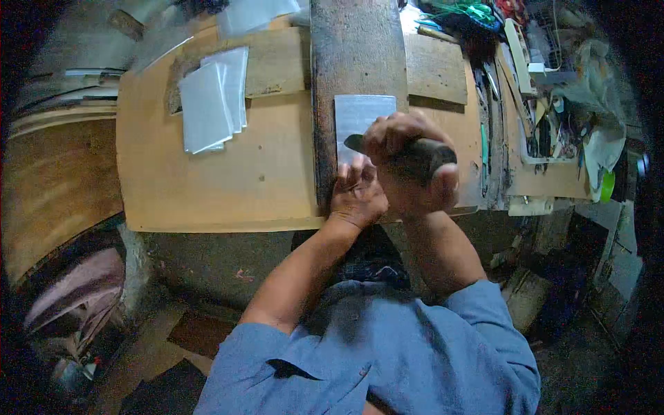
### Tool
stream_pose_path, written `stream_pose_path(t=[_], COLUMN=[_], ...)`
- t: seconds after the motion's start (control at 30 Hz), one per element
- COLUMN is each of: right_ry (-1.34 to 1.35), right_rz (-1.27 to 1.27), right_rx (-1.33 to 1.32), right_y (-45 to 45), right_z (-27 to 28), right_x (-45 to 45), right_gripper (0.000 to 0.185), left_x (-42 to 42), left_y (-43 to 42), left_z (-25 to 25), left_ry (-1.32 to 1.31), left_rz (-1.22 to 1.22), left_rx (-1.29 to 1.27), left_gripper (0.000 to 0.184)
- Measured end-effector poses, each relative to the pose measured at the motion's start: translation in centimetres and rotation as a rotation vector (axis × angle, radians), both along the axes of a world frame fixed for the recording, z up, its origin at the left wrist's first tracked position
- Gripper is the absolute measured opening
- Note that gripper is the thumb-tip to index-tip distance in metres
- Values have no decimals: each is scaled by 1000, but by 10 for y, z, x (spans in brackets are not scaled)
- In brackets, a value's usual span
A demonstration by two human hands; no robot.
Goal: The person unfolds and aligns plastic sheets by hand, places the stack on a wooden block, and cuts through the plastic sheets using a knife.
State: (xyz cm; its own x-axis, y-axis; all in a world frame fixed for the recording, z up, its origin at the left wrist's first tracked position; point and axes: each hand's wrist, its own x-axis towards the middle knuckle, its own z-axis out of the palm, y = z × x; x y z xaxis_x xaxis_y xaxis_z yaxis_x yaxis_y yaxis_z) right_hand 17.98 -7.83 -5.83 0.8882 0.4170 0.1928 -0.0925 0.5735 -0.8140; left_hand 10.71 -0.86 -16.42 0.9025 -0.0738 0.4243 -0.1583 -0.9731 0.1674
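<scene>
A pale rectangular sheet [364, 108] lies on a long dark wooden board [356, 48] in front of me. Bent fingers of my left hand [358, 194] bear on the sheet's near end, holding it against the board. Raised over its right side, my right hand [408, 138] is wrapped round a thick dark cylindrical tool [422, 159]. One dark, narrow end [354, 143] of this tool sticks out to the left, and its rounded end points right. Motion blurs the right hand, and both hands cover the lower part of the sheet.
Several similar pale sheets [211, 104] lie fanned out on the left of the wooden table [235, 187]. A flat plank [436, 69] crosses behind the board. Tools and a tray [546, 159] crowd the right side, with a green ring [607, 187] beyond.
</scene>
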Motion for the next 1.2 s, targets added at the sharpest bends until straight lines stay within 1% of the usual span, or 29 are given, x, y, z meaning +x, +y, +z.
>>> stream_pose_path(t=[0.07,0.1,0.13,0.17,0.2,0.27,0.3,0.37,0.4,0.43,0.5,0.53,0.6,0.63,0.7,0.73,0.77,0.8,0.83,0.9,0.97,1.03,1.13,1.17,1.2], right_ry=[28,23,18,48,-59,-291,-240,-15,-16,14,-80,-84,57,10,-38,-84,-6,-7,32,-47,-75,-89,-139,-138,-117], right_rz=[-119,-115,-110,-210,-117,58,43,-145,-144,-233,-85,-91,-141,-202,-153,-108,-186,-189,-241,-300,-265,-235,-175,-174,-225], right_rx=[112,176,240,236,190,108,169,125,126,134,0,-3,117,48,27,4,78,76,139,11,-7,-67,-73,-71,-32], right_y=[-2,-3,-4,-1,-9,-24,-24,-23,-21,-20,-31,-33,-33,-34,-42,-45,-43,-44,-42,-43,-45,-50,-52,-51,-48], right_z=[2,6,10,12,2,-18,-15,7,6,3,-2,-1,6,16,13,11,-3,-1,4,25,8,6,4,2,0], right_x=[-1,-5,-10,-16,-6,14,17,0,-6,-12,2,4,8,2,5,4,2,1,3,0,6,7,11,9,7], right_gripper=[71,72,73,74,74,75,75,75,75,73,68,68,68,66,66,66,68,68,69,67,67,68,68,68,68], left_x=[-8,-4,-6,-7,-8,-8,-6,-6,-4,-5,-5,-5,-4,-2,-3,-3,-2,-1,0,-2,-1,-2,-10,-17,-19], left_y=[-1,-1,-1,-2,-3,-6,-6,-7,-7,-6,-6,-7,-6,-7,-7,-7,-7,-8,-8,-6,-6,-9,-6,-8,-9], left_z=[-9,-11,-12,-14,-13,-11,-11,-13,-14,-15,-17,-16,-14,-12,-9,-9,-9,-9,-9,-9,-12,-12,-13,-14,-14], left_ry=[282,152,156,127,99,140,176,138,100,106,108,105,150,146,91,95,106,112,105,137,121,98,61,72,80], left_rz=[-59,-4,-3,-16,-32,-34,-24,-18,-4,-4,-12,-18,-25,-28,-17,-16,-13,-9,-8,-18,-11,-12,-50,-55,-59], left_rx=[-85,151,150,61,-28,-67,-99,-57,-16,-15,-26,-29,-36,-36,-89,-89,-80,-70,-68,-70,-60,-55,-52,-55,-60], left_gripper=[37,34,34,33,32,33,34,36,39,39,44,44,47,47,35,35,38,41,41,48,46,44,47,46,45])
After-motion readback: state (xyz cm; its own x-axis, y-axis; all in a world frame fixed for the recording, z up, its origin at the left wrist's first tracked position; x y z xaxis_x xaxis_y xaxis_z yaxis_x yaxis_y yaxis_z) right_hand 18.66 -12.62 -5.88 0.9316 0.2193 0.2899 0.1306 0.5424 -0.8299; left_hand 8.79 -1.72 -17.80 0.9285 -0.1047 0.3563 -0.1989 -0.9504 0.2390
